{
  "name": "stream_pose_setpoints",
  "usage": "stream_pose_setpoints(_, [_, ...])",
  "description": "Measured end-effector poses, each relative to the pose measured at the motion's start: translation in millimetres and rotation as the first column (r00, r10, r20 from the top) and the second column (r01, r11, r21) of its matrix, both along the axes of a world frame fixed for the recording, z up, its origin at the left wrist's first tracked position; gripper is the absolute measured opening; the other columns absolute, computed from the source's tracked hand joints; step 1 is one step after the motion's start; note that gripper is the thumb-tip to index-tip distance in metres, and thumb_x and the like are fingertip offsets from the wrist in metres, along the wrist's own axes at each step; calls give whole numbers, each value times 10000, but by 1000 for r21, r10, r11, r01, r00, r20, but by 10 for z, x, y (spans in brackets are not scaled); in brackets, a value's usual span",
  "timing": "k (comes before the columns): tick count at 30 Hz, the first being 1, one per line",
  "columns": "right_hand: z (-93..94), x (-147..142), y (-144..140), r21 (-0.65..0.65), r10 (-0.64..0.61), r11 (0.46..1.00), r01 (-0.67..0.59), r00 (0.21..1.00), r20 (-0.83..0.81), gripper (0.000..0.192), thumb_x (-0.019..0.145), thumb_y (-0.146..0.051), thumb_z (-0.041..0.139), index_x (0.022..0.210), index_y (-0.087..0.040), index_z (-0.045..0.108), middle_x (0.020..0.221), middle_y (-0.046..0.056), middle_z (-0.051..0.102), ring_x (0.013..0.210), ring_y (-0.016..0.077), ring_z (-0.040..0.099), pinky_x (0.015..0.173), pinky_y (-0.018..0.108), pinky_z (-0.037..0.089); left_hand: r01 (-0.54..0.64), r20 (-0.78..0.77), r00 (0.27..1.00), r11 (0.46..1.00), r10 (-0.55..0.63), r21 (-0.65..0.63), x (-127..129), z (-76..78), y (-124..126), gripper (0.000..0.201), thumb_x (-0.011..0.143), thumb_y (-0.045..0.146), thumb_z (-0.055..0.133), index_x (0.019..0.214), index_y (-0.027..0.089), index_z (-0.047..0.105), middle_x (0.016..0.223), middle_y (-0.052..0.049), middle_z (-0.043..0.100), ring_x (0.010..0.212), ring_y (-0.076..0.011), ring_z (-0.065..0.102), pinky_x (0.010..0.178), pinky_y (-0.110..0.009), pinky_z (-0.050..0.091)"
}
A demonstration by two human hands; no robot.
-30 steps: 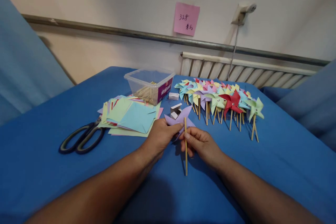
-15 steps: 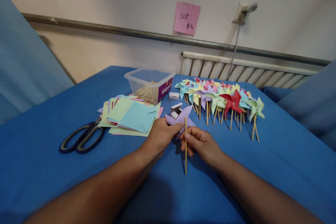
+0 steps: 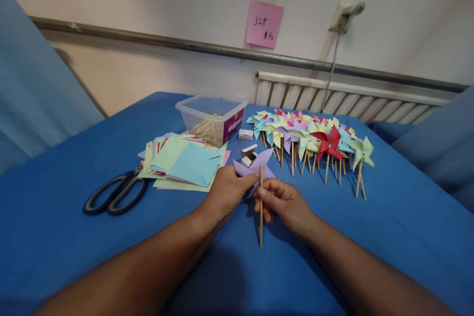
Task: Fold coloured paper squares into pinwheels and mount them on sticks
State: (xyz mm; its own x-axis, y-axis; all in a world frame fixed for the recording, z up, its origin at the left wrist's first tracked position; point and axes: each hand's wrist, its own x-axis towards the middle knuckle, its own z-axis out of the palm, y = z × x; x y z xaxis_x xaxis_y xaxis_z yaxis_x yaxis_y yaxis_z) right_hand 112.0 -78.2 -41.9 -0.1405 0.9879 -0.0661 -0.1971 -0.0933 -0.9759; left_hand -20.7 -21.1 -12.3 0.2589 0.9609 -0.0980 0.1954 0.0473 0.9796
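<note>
My left hand (image 3: 230, 186) is closed on a purple paper pinwheel (image 3: 262, 163), its thumb pressed against the middle near the stick. In my right hand (image 3: 283, 201), a thin wooden stick (image 3: 261, 227) is pinched between thumb and fingers. It stands nearly upright, its top end lying against the pinwheel. Whether a pin joins the two is hidden by my fingers. Just behind the pinwheel sits a small open white box (image 3: 249, 156) with small dark pieces inside.
Cut paper sheets (image 3: 185, 160) lie in a pile at left, beside dark-handled scissors (image 3: 116, 193). A clear plastic tub (image 3: 212, 117) of sticks and a small closed box (image 3: 246, 134) stand behind. Finished pinwheels (image 3: 309, 140) crowd the right back of the blue-covered table (image 3: 400, 237).
The lower end of the stick has shifted very slightly left. Both hands keep nearly the same place and the same hold.
</note>
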Motion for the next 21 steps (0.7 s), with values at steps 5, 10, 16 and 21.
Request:
stream_pose_setpoints(5, [-2,1,2,4,2,1000,-2,1000,2,350,780,-514,648,755,-177,559,606,-20,658,374,60,505,385,184,362,-12,-28,1000,1000,13,9,-4,-17,7,234,648,357,677,636,126,644,547,-11,592,493,-123,500,448,-233,331])
stream_pose_setpoints(10, [-10,2,3,4,-12,1000,12,1000,5,335,793,-498,642,761,-174,566,607,-23,659,370,56,505,383,180,365,-5,-6,1000,1000,5,6,-4,-5,12,208,645,337,669,635,131,646,531,0,584,478,-117,493,447,-232,335])
stream_pose_setpoints(16, [-6,8,2,-13,1,1000,-1,1000,-4,333,790,-489,654,733,-176,557,595,-27,655,371,52,508,379,173,360,-9,-22,1000,1000,9,7,4,9,5,210,630,338,675,615,133,635,527,5,580,475,-112,483,439,-225,322])
stream_pose_setpoints(21, [-14,10,8,-31,2,1000,-2,1000,-4,352,765,-501,677,717,-179,540,575,-27,656,355,60,509,364,176,349,-11,-23,1000,1000,10,-3,7,29,-7,235,624,355,691,588,134,620,510,16,555,474,-104,458,435,-220,319])
